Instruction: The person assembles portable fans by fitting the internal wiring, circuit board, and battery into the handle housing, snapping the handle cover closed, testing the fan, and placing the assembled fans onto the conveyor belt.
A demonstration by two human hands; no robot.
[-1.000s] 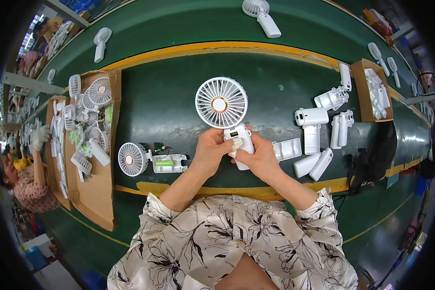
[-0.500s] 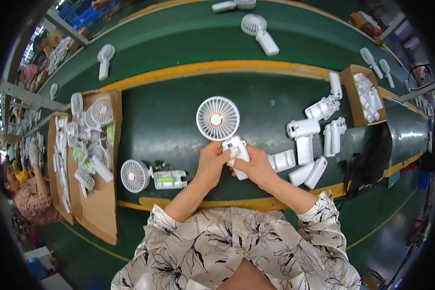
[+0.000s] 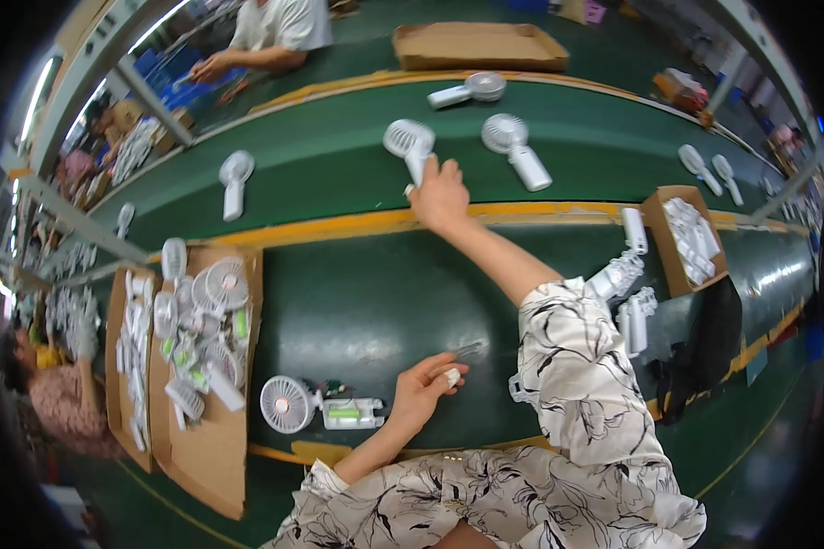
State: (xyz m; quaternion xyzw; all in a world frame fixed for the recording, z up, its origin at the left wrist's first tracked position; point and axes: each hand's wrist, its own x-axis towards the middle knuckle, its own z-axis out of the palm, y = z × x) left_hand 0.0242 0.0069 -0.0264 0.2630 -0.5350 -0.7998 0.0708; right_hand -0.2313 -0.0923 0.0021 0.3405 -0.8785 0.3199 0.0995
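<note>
My right hand [image 3: 439, 194] reaches far forward over the yellow strip onto the green belt. It is closed on the handle of a white hand-held fan [image 3: 406, 140], whose round head lies on the belt. My left hand [image 3: 424, 391] rests on the near green table with fingers loosely curled and holds nothing I can make out; a white band shows on one fingertip. Just left of it lies an unfinished fan [image 3: 287, 403] with its handle shell [image 3: 351, 414] open and a green part inside. A small dark tool [image 3: 471, 349] lies beside my left fingers.
Other white fans [image 3: 515, 148] [image 3: 468, 89] [image 3: 233, 181] lie on the belt. Cardboard trays of fan parts [image 3: 203, 331] stand at left, and a box of white parts [image 3: 692, 240] and loose handle shells [image 3: 628, 306] at right. People [image 3: 275, 29] [image 3: 50, 398] work across and at left.
Both hands held the fan over the near table. Now my right hand has carried it forward onto the belt, and my left hand has let go and stayed on the table.
</note>
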